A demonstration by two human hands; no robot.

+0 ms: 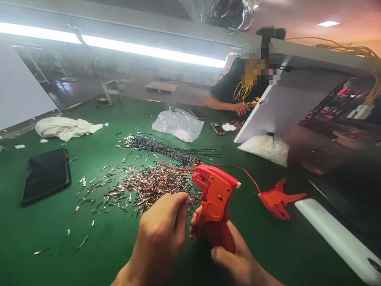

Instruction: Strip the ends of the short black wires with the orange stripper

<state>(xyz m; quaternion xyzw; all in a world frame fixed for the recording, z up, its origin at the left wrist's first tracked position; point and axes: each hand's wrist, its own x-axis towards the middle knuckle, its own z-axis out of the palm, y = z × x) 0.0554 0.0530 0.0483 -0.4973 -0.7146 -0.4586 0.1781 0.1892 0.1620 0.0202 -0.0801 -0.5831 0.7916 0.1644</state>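
My right hand (235, 254) is wrapped round the handle of a red and orange wire stripper (218, 192), held upright with its jaws toward the left. Just left of the tool, my left hand (162, 230) has its thumb and forefinger pinched together; whatever is between them is hidden. Behind both hands spreads a pile of short black wire offcuts with copper ends (157, 182). Beyond the pile lies a bundle of long black wires (166, 147), some with blue or silvery ends.
On the green table (98, 254) lie a phone (46, 174), a plastic bag (178, 124), a white cloth (67, 128) and a second red stripper (278, 198). A white panel (285, 107) stands at the right. A co-worker's hand (240, 108) rests across the table.
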